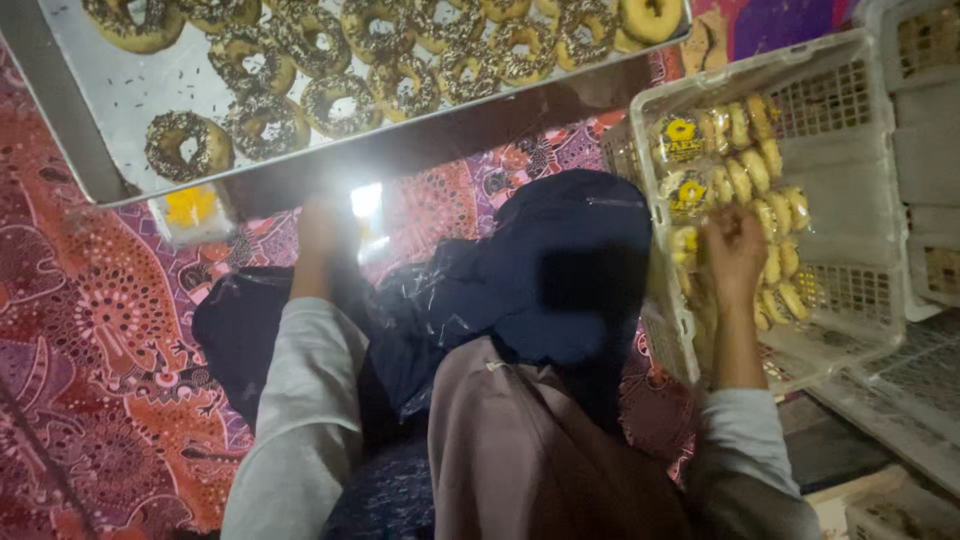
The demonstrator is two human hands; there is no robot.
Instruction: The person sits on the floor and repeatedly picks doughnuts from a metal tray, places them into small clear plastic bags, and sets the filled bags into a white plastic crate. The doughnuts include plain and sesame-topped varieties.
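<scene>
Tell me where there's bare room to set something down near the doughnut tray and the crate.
The metal tray has a bare strip along its left side, beside the sprinkled doughnuts. The white plastic crate is free right of the packed doughnuts, where the right hand rests. The patterned cloth lies open at left.

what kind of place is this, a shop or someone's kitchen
Probably a small home bakery or packing spot, worked at floor level. A metal tray holds sprinkled doughnuts, a white crate holds bagged doughnuts, and a patterned cloth covers the floor. The right hand reaches into the crate.
</scene>
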